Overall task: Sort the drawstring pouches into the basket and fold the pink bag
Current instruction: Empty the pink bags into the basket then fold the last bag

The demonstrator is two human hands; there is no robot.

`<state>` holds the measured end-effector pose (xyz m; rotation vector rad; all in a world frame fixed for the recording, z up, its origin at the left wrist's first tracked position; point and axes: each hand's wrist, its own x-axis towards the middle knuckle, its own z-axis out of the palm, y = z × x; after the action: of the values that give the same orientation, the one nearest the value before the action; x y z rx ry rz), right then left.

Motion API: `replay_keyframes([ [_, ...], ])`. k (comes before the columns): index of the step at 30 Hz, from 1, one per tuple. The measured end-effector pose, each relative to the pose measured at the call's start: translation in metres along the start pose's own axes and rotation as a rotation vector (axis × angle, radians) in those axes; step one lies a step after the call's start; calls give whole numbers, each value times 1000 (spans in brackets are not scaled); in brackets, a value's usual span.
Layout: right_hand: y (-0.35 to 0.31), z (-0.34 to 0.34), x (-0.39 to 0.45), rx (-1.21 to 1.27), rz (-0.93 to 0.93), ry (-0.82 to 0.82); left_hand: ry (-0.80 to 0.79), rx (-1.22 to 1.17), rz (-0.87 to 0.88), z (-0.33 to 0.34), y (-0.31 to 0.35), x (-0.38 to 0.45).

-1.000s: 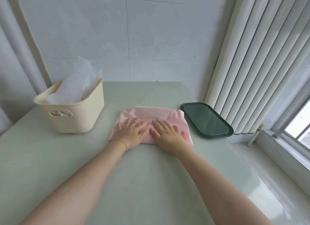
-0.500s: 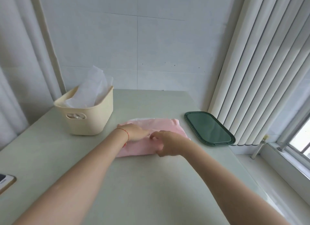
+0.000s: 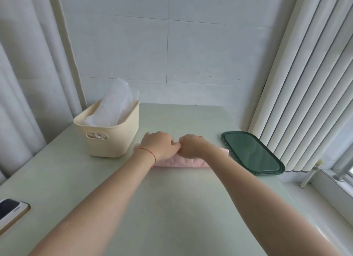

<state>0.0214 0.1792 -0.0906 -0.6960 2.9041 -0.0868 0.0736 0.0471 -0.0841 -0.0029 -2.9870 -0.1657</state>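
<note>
Room: pale tiled wall ahead, curtain folds at my left, white vertical blinds [image 3: 298, 95] at my right, all round a matte, pale green tabletop [image 3: 172, 208].
Pink bag: the pink bag [image 3: 179, 162] lay near the middle of the tabletop as a narrow, soft band, between the basket and the tray, mostly under my hands.
Left hand: my left hand [image 3: 159, 146] sat on the bag's left part, fingers curled down and seeming to pinch the cloth at the middle.
Right hand: my right hand [image 3: 192, 146] met it knuckle to knuckle, fingers curled on the same fold.
Basket: the cream plastic basket [image 3: 108, 137], smooth with rounded corners and a slot handle, stood just left of the bag, with white, gauzy drawstring pouches [image 3: 114, 107] sticking up out of it.
Tray: a dark green, glossy oblong tray [image 3: 252, 154] lay to the right.
Phone: a phone [image 3: 9, 212] sat at the near left edge.
Doing it well: I judged that the fold wanted both edges kept level and the crease pressed outward from the middle, since such limp cloth would likely spring open.
</note>
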Motion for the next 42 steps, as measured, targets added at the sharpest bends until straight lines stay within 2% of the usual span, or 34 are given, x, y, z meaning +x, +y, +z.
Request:
replay_keyframes([
  [3, 1, 0, 12, 26, 15, 112, 47, 23, -13, 17, -12, 11],
  [6, 11, 17, 27, 77, 20, 130, 48, -7, -92, 49, -24, 26],
  [11, 32, 50, 47, 164, -1, 177, 8, -198, -136, 87, -42, 44],
  [15, 37, 59, 61, 191, -8, 99, -99, -202, -135, 88, -46, 57],
  [19, 37, 60, 65, 313, 39, 80, -109, -178, -162, 90, -43, 60],
  [26, 38, 57, 66, 457, 53, 36, -220, -304, -172, 88, -50, 65],
  [34, 32, 58, 63, 263, 50, 41, -221, -189, -151, 89, -47, 68],
  [37, 27, 59, 65, 141, 71, 29, -194, -78, -163, 89, -41, 66],
  [42, 19, 59, 57, 92, 125, 66, -122, 137, -192, 89, -32, 61],
])
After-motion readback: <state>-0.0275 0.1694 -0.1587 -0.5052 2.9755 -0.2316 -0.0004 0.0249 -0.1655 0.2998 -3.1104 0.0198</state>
